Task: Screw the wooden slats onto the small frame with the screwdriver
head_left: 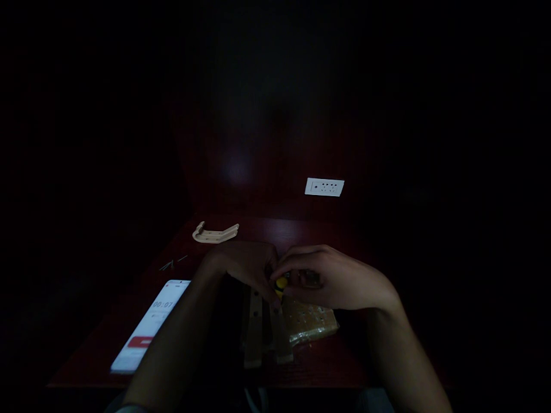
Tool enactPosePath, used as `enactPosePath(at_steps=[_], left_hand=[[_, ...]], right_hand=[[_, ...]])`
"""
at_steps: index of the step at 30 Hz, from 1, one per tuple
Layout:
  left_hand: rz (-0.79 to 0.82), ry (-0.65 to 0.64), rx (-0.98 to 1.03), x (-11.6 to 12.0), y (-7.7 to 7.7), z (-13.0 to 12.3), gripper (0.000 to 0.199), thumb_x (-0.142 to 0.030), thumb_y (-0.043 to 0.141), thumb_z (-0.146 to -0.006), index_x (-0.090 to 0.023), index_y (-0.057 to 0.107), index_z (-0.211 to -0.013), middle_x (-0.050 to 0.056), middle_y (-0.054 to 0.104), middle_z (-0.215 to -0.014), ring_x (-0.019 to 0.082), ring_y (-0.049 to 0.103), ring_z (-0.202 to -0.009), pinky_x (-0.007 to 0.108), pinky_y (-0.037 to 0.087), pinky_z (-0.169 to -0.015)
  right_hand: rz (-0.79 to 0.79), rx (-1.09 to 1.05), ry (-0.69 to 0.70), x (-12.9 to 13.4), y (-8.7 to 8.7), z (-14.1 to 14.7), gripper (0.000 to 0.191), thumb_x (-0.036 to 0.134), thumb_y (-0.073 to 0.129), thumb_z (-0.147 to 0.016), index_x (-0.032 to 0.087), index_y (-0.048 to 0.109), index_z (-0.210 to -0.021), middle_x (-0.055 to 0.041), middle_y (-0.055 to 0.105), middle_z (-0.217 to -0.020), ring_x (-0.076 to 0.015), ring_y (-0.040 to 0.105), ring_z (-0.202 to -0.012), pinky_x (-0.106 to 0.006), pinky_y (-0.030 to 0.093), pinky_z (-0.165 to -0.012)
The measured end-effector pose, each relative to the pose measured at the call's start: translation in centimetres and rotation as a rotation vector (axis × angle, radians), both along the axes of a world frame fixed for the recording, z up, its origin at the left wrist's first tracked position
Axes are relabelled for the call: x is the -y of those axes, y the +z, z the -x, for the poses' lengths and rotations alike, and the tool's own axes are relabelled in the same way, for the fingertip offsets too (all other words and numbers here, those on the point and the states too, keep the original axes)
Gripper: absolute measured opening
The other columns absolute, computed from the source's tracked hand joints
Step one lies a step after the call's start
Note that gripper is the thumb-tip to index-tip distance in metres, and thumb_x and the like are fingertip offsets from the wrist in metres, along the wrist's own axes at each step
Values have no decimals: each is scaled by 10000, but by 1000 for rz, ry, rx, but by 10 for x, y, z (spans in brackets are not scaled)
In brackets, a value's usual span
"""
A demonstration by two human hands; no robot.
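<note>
My right hand (pixel 331 275) is closed, its fingers wrapped round a short yellow-and-black handle (pixel 282 283). Only the round end of that handle shows, so its kind cannot be made out. My left hand (pixel 252 264) bends over the far part of a wooden piece with two long strips (pixel 255 327), its fingers closed down on it close to the handle. Holes run along the nearer visible strip. Under my right hand lies a flat brown block wrapped in clear plastic (pixel 314 327), beside the wooden strips. My fingers hide where handle and wood meet.
A pale, curved wooden hook piece (pixel 215 235) lies at the back left. Several thin screws or nails (pixel 172 264) are in front of it. A lit phone (pixel 146 332) with a timer rests by my left forearm. A white wall socket (pixel 324 187) is behind the dark red table (pixel 336 367).
</note>
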State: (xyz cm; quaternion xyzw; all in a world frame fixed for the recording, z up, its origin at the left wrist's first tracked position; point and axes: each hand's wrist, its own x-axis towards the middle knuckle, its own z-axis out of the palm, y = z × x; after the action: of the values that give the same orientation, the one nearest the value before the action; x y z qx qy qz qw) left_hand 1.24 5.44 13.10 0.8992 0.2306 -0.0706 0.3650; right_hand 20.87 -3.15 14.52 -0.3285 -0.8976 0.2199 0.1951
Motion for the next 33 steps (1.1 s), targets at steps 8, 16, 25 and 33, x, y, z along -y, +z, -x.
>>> enactPosePath(at_steps=[8, 16, 25, 33], left_hand=[[-66, 20, -56, 3, 3, -3, 335, -484, 798, -664, -172, 748, -777, -5, 710, -697, 133, 594, -610, 203, 380, -513], [-37, 37, -39, 3, -1, -2, 339, -484, 814, -648, -187, 756, -802, -8, 728, -733, 126, 605, -619, 188, 385, -517], [28, -45, 67, -1, -3, 0, 223, -395, 819, -678, -190, 752, -735, -24, 703, -647, 109, 588, -600, 187, 405, -569], [-1, -20, 25, -1, -3, -1, 279, -443, 812, -672, -186, 763, -770, -5, 733, -710, 113, 600, -600, 194, 398, -541]], right_hand=[[27, 14, -16, -2, -2, 0, 196, 215, 617, -907, 221, 703, -1083, -31, 662, -1066, -109, 618, -806, -231, 472, -722], [37, 7, 5, -1, -1, -1, 298, 178, 629, -882, 253, 686, -1165, -27, 669, -1145, -142, 640, -916, -264, 490, -802], [42, 26, -46, -3, -3, 4, 182, 242, 669, -869, 236, 710, -1047, -21, 670, -1069, -118, 624, -823, -235, 473, -705], [45, 8, 21, -2, -1, 2, 228, 155, 601, -897, 244, 714, -1075, -21, 680, -1101, -133, 639, -927, -257, 484, -809]])
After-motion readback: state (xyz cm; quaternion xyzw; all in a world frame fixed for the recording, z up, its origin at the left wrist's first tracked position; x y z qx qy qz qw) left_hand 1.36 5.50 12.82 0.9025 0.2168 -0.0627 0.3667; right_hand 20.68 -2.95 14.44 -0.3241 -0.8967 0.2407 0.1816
